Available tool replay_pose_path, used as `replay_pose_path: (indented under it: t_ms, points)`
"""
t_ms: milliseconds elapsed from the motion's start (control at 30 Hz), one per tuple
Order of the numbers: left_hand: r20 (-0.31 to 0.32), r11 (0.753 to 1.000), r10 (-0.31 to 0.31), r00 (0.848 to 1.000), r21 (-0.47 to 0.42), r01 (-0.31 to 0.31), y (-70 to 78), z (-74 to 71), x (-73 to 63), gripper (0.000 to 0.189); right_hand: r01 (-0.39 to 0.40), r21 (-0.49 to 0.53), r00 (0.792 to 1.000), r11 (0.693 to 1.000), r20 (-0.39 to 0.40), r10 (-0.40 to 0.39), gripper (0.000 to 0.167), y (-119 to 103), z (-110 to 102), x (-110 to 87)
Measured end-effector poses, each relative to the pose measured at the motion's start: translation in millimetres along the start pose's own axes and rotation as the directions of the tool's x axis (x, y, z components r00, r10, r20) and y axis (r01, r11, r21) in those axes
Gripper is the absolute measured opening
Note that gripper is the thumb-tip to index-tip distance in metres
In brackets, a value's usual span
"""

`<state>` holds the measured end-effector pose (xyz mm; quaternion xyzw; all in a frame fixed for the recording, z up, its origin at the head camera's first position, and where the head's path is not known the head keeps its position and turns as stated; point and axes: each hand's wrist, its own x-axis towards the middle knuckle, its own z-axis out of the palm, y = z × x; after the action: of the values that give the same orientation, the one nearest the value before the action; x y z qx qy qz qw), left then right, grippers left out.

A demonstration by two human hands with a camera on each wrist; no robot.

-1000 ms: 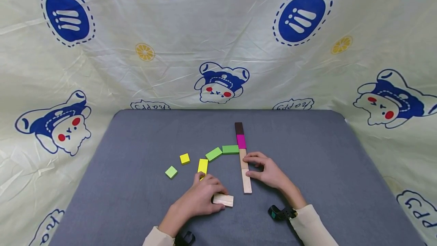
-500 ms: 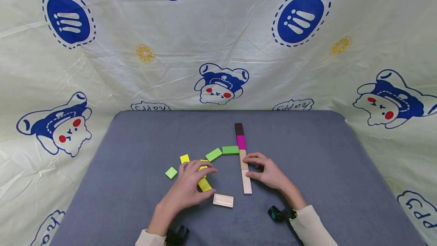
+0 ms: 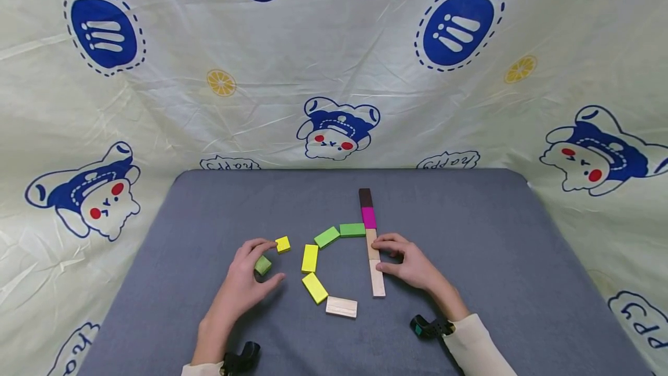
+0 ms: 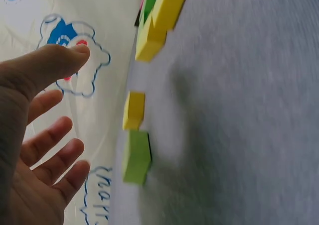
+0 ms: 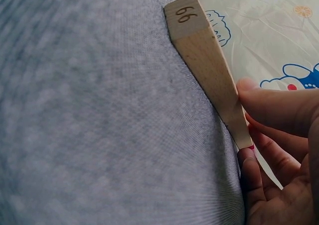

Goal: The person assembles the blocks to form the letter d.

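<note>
My left hand (image 3: pixel 239 283) is spread over the table's left part, its thumb apart from the fingers. It hovers by a light green block (image 3: pixel 263 265) and a small yellow block (image 3: pixel 283 244); the left wrist view shows nothing in its grasp. My right hand (image 3: pixel 412 261) rests beside a straight column of blocks. Its thumb touches the side of a plain wooden block (image 5: pixel 214 75) marked with digits. In the column lie two plain blocks, a magenta block (image 3: pixel 369 217) and a dark brown block (image 3: pixel 365 197).
A curve of blocks bends left from the column: green blocks (image 3: pixel 352 230), yellow blocks (image 3: pixel 310 258) and a plain wooden block (image 3: pixel 341 307) at the near end. All lie flat on the grey table (image 3: pixel 469 219). A printed curtain (image 3: pixel 334 62) hangs behind.
My left hand has left the near plain block, passed over the yellow blocks and moved left to the loose green and yellow blocks. My right hand has stayed in place.
</note>
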<state>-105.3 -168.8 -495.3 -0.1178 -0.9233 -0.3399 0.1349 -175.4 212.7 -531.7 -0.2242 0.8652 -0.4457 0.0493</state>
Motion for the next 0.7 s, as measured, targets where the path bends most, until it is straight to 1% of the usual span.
replay_pose_path:
  t_ms: [100,200,300,400,467,533,700]
  points:
    - [-0.022,0.999,-0.049,0.999,-0.006,0.048,-7.9,-2.3,-2.0,0.064,-0.003,-0.001,1.000,1.000,-0.001,0.003,0.040,0.1,0.2,0.2]
    - [-0.019,0.991,-0.133,0.991,0.001,0.133,-13.0,-3.4,-3.6,0.064,-0.006,-0.002,1.000,1.000,-0.001,0.006,0.040,0.8,0.4,0.3]
    - [0.006,0.975,-0.222,0.975,0.000,0.222,-16.6,-3.1,-4.2,0.063,-0.005,-0.004,1.000,1.000,-0.004,0.005,0.040,1.7,0.5,0.3]
    - [0.033,0.958,-0.287,0.957,0.005,0.287,-19.1,-2.1,-4.5,0.061,-0.003,-0.007,1.000,1.000,-0.006,0.003,0.040,2.3,0.4,0.5]
    - [0.052,0.950,-0.313,0.948,0.005,0.314,-20.2,-1.3,-4.6,0.059,-0.004,-0.005,1.000,1.000,-0.004,0.004,0.040,2.4,0.3,0.7]
    - [0.064,0.945,-0.328,0.943,0.003,0.328,-21.4,-0.4,-4.7,0.057,-0.007,-0.006,1.000,1.000,-0.002,0.007,0.040,2.3,0.3,0.6]
    - [0.062,0.944,-0.331,0.942,0.005,0.331,-22.7,2.0,-3.9,0.051,-0.016,-0.006,1.000,1.000,0.002,0.016,0.040,1.4,0.6,0.5]
